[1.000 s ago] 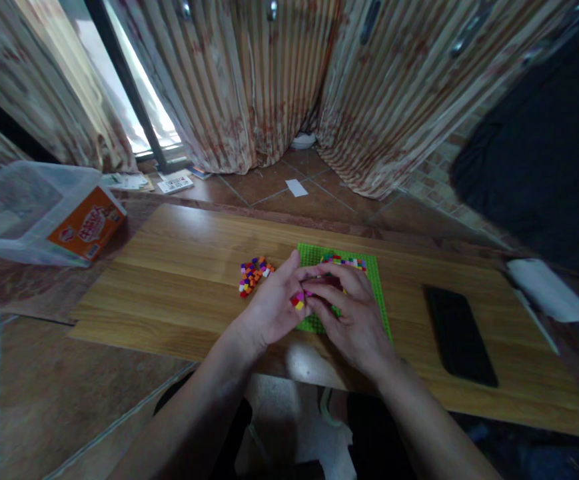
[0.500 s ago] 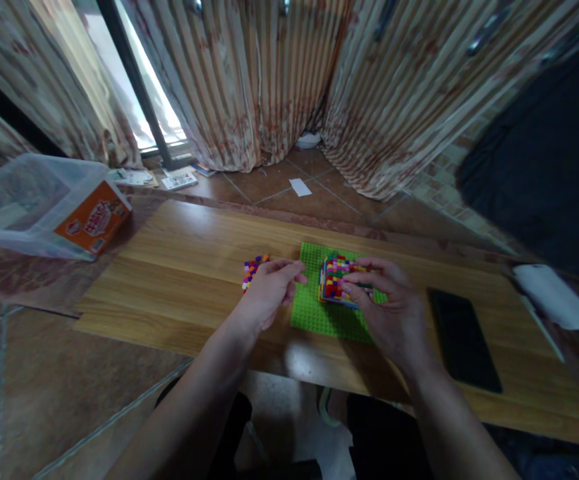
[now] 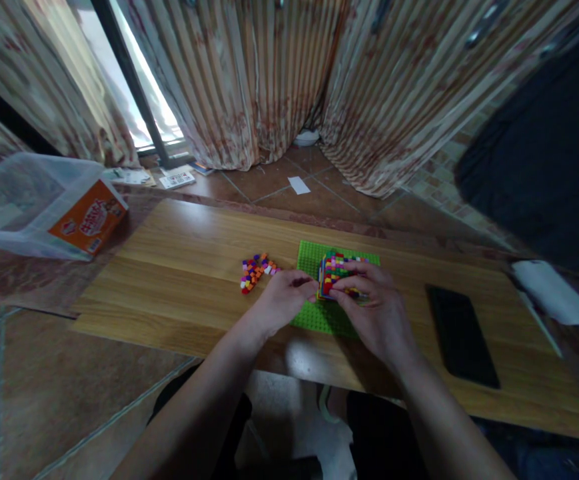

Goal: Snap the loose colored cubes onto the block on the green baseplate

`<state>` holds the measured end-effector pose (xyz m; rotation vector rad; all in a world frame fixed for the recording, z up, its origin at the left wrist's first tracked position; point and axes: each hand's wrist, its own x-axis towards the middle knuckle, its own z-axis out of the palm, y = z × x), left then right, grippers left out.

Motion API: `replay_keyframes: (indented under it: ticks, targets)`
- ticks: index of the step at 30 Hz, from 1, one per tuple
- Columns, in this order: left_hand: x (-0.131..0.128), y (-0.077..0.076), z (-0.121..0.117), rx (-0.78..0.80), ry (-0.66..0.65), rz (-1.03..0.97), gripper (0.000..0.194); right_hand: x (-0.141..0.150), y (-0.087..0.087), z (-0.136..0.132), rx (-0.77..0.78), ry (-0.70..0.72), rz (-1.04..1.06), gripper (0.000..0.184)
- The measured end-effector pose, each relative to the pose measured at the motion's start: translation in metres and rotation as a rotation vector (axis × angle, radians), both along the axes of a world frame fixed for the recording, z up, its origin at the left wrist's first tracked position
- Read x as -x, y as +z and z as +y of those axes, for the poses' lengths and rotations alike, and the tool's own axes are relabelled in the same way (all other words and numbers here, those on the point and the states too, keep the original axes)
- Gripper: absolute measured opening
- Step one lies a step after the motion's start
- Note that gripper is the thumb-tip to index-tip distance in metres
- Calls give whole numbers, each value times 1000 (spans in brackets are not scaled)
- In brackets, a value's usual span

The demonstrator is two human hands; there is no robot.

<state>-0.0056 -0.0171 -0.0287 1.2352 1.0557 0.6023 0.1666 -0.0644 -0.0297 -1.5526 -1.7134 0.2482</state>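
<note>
A block of stacked small building bricks (image 3: 336,265) in many colours stands on a green baseplate (image 3: 314,319). My right hand (image 3: 376,307) reaches over its right and front part, thumb and fingertips pinched at the front left corner of its top layer, where a small brick is mostly covered. My left hand (image 3: 285,300) is closed beside the block's left side, its fingertips at the lower left corner. The curled fingers hide the small bricks that lay in its palm. A pile of loose small bricks (image 3: 253,272), orange, purple, white and red, lies left of the baseplate.
The wooden board (image 3: 169,267) carries a black phone (image 3: 462,335) on the right. A clear plastic bin (image 3: 34,207) with an orange label stands at the far left. A white object (image 3: 554,292) lies at the right edge. Patterned curtains (image 3: 234,87) hang behind.
My right hand has gone from my left palm to the brick block and shifted toward its front left corner. My left hand has closed over the bricks and moved right against the block.
</note>
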Motion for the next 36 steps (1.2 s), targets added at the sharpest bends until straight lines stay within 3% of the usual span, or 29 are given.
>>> replay_keyframes:
  ticks: [5, 10, 15, 20, 27, 32, 36]
  targets:
    - [0, 0, -1, 11, 23, -25, 22, 2, 0, -1, -19, 7, -15, 10]
    - [1, 7, -1, 118, 106, -102, 26, 1, -1, 0, -35, 15, -46, 11]
    - [2, 14, 3, 321, 261, -370, 23, 1, 0, 1, -36, 38, -98, 13]
    - [5, 19, 7, 505, 371, -600, 32, 2, 1, 0, -41, 30, -129, 14]
    - [4, 22, 8, 599, 362, -747, 44, -3, -2, -2, -120, 42, -155, 8]
    - [3, 23, 6, 598, 306, -807, 49, 8, 11, -8, -233, 73, -128, 7]
    - [2, 24, 2, 579, 258, -820, 53, 28, 20, -12, -222, 156, -104, 11]
